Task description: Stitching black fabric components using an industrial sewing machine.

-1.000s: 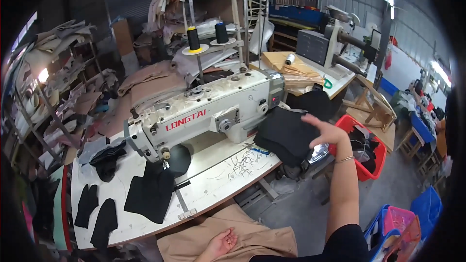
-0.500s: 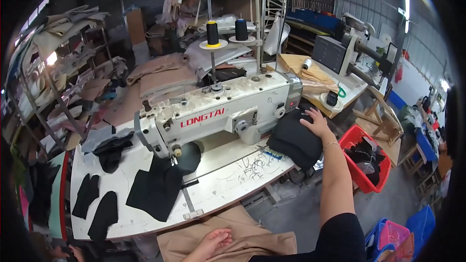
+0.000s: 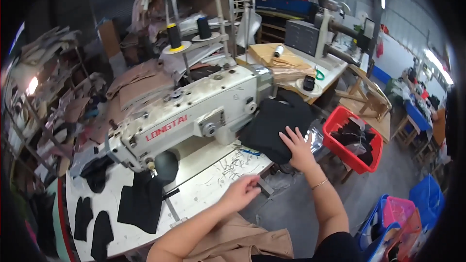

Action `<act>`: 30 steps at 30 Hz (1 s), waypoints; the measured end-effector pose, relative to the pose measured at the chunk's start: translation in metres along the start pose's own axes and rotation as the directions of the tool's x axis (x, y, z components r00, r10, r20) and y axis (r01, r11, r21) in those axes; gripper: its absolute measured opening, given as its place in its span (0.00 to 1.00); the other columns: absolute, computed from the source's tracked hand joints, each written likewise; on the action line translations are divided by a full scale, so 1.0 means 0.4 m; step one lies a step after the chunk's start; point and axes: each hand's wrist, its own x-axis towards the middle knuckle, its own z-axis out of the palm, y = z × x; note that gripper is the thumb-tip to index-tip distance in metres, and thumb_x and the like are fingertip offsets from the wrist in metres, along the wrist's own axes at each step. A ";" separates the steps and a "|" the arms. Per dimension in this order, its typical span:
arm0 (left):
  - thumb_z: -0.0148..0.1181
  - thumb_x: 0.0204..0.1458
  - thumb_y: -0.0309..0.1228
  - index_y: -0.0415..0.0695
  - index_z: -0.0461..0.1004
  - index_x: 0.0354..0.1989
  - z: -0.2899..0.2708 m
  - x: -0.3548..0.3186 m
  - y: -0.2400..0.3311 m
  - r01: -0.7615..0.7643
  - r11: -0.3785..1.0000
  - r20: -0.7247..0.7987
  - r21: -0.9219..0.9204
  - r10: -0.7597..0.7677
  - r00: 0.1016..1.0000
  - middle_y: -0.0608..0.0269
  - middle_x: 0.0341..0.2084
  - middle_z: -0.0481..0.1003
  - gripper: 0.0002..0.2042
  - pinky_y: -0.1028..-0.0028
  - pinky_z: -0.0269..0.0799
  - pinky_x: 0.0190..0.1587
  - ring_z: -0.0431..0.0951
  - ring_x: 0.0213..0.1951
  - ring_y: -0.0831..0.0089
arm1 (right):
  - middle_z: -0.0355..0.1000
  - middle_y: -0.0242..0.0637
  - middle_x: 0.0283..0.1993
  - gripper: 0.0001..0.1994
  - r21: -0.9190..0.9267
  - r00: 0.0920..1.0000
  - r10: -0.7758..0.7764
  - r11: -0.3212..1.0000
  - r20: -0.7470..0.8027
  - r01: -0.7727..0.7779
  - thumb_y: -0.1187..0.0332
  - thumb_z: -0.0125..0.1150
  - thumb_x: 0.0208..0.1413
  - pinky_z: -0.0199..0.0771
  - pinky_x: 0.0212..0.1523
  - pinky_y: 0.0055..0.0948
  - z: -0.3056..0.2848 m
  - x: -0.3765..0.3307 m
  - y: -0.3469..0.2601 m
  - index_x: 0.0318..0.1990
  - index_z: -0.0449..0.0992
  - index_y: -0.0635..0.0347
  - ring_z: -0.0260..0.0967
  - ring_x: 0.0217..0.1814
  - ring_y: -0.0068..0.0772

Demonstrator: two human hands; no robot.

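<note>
My right hand (image 3: 297,149) lies with spread fingers on the near edge of a stack of black fabric pieces (image 3: 276,123) at the right end of the sewing machine table (image 3: 204,177). Over the table's front edge hovers my left hand (image 3: 241,192), its fingers loosely bent and apart, with nothing in it. The white sewing machine (image 3: 182,111) stands between several black cut pieces and the stack. Under its needle end is a black fabric piece (image 3: 141,206). Brown cloth (image 3: 238,240) covers my lap.
Right of the stack stands a red basket (image 3: 352,138) with dark pieces inside. Thread cones (image 3: 174,36) rise behind the machine. Loose thread ends (image 3: 230,167) litter the tabletop. Two smaller black pieces (image 3: 102,233) lie at the left. Blue and pink bins (image 3: 398,208) sit at lower right.
My left hand has risen from the brown cloth toward the stack. My right hand has slid nearer across the black pieces, which look shifted. The view has turned rightward.
</note>
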 end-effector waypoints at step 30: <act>0.67 0.44 0.23 0.40 0.69 0.47 0.163 0.557 0.024 0.117 0.347 -0.112 -0.931 -0.574 0.811 0.56 0.41 0.75 0.20 0.58 0.75 0.42 0.76 0.43 0.58 | 0.73 0.31 0.37 0.18 0.990 0.680 0.727 -0.141 0.093 0.015 0.72 0.65 0.47 0.63 0.22 0.23 -0.018 0.146 0.249 0.47 0.72 0.59 0.69 0.33 0.23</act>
